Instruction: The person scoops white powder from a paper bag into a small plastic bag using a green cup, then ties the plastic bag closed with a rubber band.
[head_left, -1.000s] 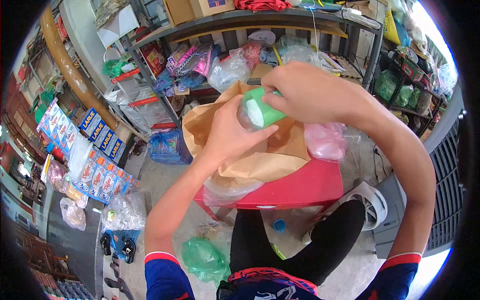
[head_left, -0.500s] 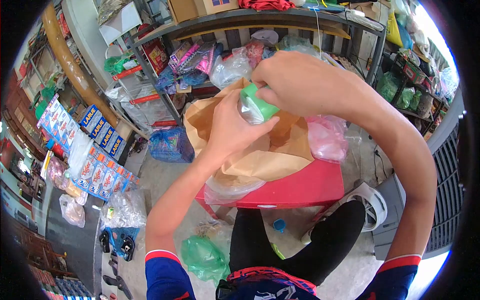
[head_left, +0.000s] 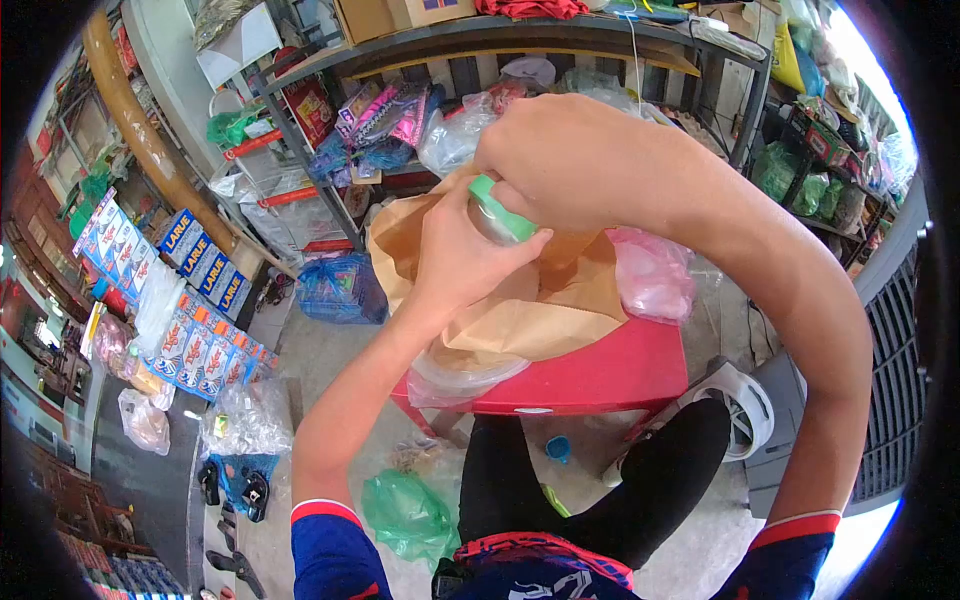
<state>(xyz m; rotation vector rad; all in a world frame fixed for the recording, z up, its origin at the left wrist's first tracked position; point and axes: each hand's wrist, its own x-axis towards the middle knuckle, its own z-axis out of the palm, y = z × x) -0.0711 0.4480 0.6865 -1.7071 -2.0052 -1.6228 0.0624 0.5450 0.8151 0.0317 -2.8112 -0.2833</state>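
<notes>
Since the earlier frame, the right hand [head_left: 550, 150] has shifted toward the left hand [head_left: 450, 245], leaving less of the green container [head_left: 503, 213] showing between them. In the head view, the container is held above the mouth of the paper bag [head_left: 540, 330], which stands on the red counter [head_left: 610, 370], pink plastic [head_left: 655, 275] just beside its right side. The left grip is wrapped around the container, thumb along its near side; the right grip has bent fingers against its green part, though whether they pinch or press is hidden. I'd keep the left hold firm but light, so the thin-looking wall doesn't buckle, and work the right fingers from a bent wrist without tipping it. Its green edge slants from far left to near right, clear side toward the left palm; its full long axis is covered, so I can't tell it.
</notes>
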